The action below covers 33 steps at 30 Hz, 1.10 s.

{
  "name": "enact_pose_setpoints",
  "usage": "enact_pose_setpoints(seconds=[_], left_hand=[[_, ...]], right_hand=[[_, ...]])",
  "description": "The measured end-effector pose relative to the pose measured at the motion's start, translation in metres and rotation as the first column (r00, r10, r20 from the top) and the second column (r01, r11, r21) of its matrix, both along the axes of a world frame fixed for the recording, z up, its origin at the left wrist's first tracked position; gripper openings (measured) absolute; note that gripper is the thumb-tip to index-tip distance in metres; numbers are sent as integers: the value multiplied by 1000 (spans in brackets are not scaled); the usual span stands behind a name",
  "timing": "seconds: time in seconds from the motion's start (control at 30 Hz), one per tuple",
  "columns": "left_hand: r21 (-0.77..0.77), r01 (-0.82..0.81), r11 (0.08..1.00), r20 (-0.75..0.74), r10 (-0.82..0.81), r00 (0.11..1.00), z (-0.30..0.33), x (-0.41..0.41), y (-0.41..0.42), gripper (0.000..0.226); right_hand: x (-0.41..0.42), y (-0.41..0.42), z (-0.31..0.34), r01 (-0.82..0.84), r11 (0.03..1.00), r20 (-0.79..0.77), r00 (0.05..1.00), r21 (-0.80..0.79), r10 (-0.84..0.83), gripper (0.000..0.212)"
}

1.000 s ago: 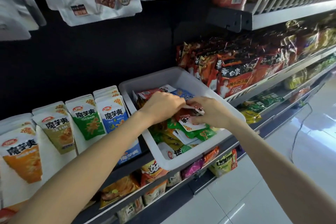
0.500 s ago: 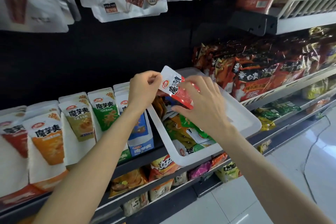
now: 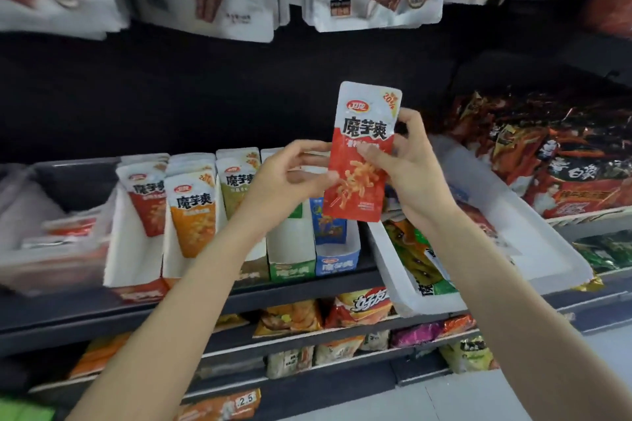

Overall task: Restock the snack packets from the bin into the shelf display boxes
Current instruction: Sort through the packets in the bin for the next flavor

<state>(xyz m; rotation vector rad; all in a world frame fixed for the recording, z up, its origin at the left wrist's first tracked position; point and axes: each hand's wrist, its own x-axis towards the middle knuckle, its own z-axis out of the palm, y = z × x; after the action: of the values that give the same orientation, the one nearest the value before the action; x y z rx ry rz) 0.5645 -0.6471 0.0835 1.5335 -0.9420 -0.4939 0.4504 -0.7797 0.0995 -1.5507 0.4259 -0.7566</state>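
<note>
A red snack packet [image 3: 359, 161] is up in front of the shelf, upright and facing the person, held between both hands. The right hand [image 3: 407, 167] has its fingers and thumb curled round the packet's right edge; the left hand [image 3: 290, 178] pinches the left edge lightly, its fingers only partly bent. The packet hangs above the gap between the row of display boxes and the white bin [image 3: 506, 232] on the right.

Most of the job looks to be ahead. The bin, resting on the shelf, shows green and other packets heaped inside it. To the left, the red box [image 3: 136, 249], the orange box [image 3: 184, 249] and the blue box [image 3: 337, 260] each already carry packets standing in them, though how full they are I cannot tell. By its colour, this packet probably belongs in the red box at the far left of the row, so it has to travel across.
</note>
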Motion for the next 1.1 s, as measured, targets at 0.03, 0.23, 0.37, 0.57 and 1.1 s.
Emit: enact_pose_setpoints(seconds=[0.03, 0.23, 0.37, 0.57, 1.1], left_hand=[[13, -19, 1000, 34, 19, 999, -2, 3, 7, 28], [32, -270, 962, 225, 256, 940, -19, 41, 66, 35], [32, -468, 883, 442, 408, 799, -25, 75, 116, 23], [30, -664, 747, 599, 518, 610, -40, 115, 162, 20], [137, -747, 650, 656, 506, 561, -59, 162, 177, 25]], right_hand=[[8, 7, 0, -18, 1000, 4, 1000, -5, 18, 26], [58, 34, 9, -65, 923, -52, 997, -378, 49, 15], [101, 65, 8, -206, 769, -105, 978, -605, 179, 24], [163, 105, 0, -210, 580, -128, 975, -787, 179, 13], [216, 139, -5, -151, 249, -146, 989, -957, 38, 16]])
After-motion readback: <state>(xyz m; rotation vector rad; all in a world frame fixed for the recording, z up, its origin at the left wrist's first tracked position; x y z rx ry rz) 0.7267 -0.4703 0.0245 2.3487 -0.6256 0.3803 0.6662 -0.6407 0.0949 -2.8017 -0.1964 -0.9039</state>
